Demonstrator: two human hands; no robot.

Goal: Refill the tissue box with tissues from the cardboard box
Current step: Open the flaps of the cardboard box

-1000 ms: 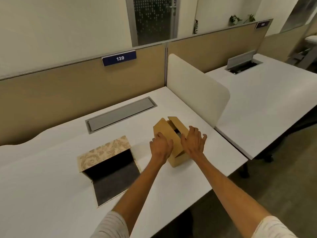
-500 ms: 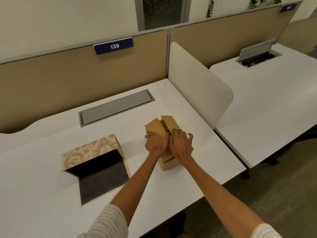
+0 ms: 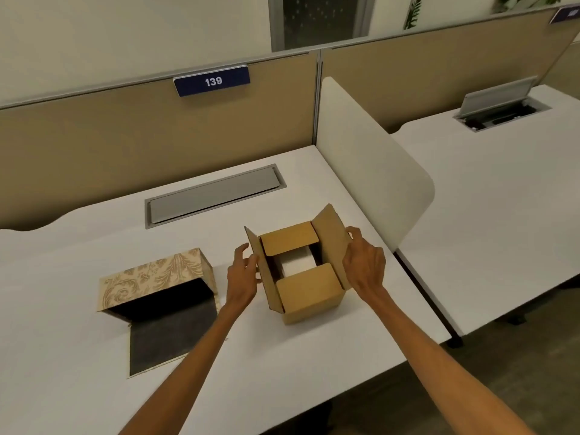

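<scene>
A brown cardboard box point(image 3: 309, 295) stands upright on the white desk, its two long flaps spread apart. My left hand point(image 3: 243, 273) holds the left flap back and my right hand point(image 3: 364, 262) grips the right flap. The two short inner flaps still lie partly over the opening, and between them white tissues point(image 3: 296, 262) show inside. To the left lies the tissue box point(image 3: 157, 274), beige with a gold leaf pattern, tipped on its side with its dark inside facing me and a dark flap flat on the desk.
The white desk point(image 3: 78, 356) ends close in front of me. A grey cable hatch point(image 3: 213, 196) is set in it behind the boxes. A cream divider panel point(image 3: 370, 158) stands right of the cardboard box, and a second desk point(image 3: 502, 199) lies beyond it.
Both hands were pressed together on top of the cardboard box; now they have moved apart and pulled the two long flaps open, showing the tissues. The view has moved closer.
</scene>
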